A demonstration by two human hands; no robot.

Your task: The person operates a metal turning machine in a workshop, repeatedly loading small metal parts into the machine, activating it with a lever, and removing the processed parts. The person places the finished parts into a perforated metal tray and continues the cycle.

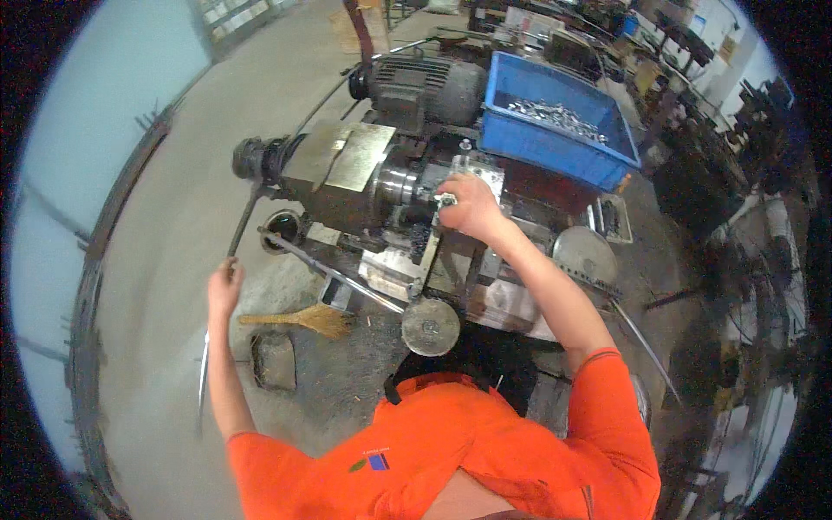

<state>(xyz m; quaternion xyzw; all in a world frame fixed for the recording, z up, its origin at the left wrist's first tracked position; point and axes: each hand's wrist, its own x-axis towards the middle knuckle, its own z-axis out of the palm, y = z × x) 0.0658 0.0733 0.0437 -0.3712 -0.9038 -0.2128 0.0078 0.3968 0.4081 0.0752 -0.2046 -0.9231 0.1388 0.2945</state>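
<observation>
My left hand (pixel 225 288) is wrapped round a long metal lever (pixel 245 221) at the left side of a lathe-like machine. The lever rises from my fist to the dark round end (pixel 250 159) of the spindle housing. My right hand (pixel 469 206) is closed at the middle of the machine, just right of the shiny spindle nose (pixel 397 185). A small shiny metal part (pixel 447 199) shows at its fingertips; its exact shape is too small to tell. A metal plate (pixel 364 158) lies on top of the housing.
Behind the machine sit a finned electric motor (pixel 425 87) and a blue crate (pixel 555 143) holding many small metal parts. A long bar handle (pixel 334 273) and a round disc (pixel 431 327) jut toward me. On the floor lie a straw brush (pixel 303 321) and a dustpan-like tray (pixel 274 360).
</observation>
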